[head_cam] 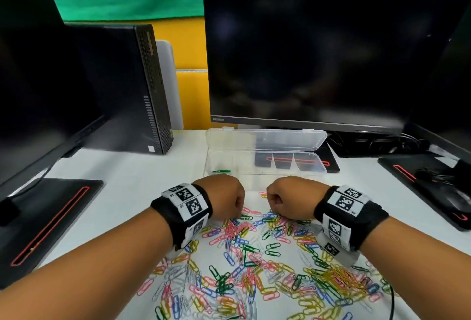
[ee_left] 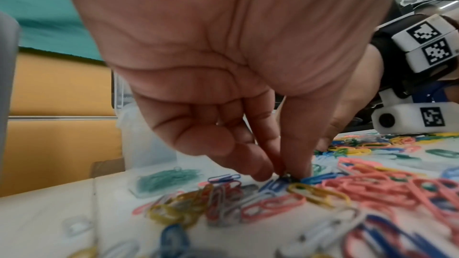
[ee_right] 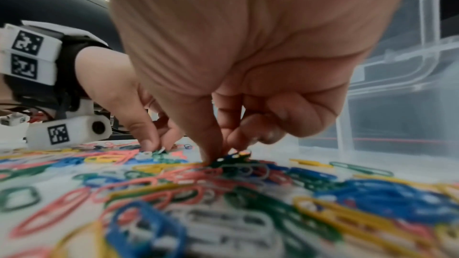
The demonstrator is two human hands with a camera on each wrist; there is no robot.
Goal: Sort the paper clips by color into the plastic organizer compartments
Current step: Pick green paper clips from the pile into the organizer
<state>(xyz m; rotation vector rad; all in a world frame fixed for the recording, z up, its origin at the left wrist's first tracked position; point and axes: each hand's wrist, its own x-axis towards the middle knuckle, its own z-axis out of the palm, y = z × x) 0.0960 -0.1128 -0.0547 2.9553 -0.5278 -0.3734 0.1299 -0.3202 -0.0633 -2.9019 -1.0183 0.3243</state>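
White desk: both hands pinch paper clips beneath them.

Multicoloured paper clips; clear organizer

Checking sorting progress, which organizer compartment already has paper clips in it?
Only the organizer's leftmost compartment does: it holds green paper clips, just beyond the left hand. The other compartments look empty.
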